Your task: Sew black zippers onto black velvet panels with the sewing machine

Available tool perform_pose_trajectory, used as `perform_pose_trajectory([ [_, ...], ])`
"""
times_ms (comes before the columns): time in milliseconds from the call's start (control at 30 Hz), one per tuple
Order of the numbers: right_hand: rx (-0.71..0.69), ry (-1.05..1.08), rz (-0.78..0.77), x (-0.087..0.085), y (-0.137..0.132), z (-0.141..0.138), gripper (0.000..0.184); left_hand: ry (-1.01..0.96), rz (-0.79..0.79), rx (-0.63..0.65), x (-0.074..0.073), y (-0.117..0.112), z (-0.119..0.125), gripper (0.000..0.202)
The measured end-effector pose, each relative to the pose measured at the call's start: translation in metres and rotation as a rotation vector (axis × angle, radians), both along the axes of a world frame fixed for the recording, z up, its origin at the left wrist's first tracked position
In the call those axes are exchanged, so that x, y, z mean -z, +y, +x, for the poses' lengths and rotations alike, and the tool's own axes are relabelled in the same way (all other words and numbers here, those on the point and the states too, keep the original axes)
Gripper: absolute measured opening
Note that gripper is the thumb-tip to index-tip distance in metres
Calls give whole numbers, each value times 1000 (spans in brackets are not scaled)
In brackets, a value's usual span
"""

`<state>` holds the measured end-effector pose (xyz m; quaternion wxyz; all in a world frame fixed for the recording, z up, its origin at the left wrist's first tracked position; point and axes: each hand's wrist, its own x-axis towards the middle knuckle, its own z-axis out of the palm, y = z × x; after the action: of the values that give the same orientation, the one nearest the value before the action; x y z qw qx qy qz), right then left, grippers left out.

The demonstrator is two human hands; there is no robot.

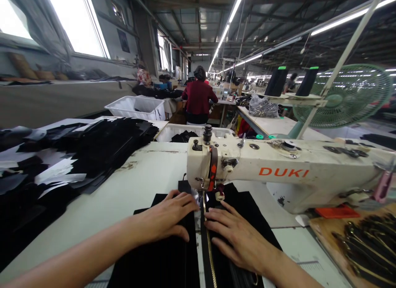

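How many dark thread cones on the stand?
2, side by side on the stand: the left cone and the right cone, in front of the fan. Any behind would be hidden.

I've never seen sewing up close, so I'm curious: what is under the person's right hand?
Black fabric shows around and beneath the right hand, with a gold-toothed zipper running by its fingertips. Whatever the palm covers cannot be seen.

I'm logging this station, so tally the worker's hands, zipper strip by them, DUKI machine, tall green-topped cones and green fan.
Hands: 2
Gold zipper strip: 1
DUKI machine: 1
Tall green-topped cones: 2
Green fan: 1
Total: 7
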<state>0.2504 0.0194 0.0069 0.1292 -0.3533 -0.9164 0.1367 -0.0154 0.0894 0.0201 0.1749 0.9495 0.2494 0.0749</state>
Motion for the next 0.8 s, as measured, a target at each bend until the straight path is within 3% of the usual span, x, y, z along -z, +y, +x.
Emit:
perform_pose_trajectory([
  [167,38,16,50,2,2,-1,33,-33,-42,15,7,23,-3,50],
  [400,428,337,235,12,-40,-57,15,-201,45,18,17,10,-24,29],
  [500,506,411,368,24,-48,-82,34,-280,85,26,17,2,-32,20],
  [567,534,423,464,33,-50,-91,34,-309,102,54,12,-5,-36,12],
  [667,549,373,542,43,-53,-96,11,-266,109,67,-1,-14,-42,17],
  [800,520,349,264,51,-63,-97,18,-88,22,12,-26,-8,-44,22],
])
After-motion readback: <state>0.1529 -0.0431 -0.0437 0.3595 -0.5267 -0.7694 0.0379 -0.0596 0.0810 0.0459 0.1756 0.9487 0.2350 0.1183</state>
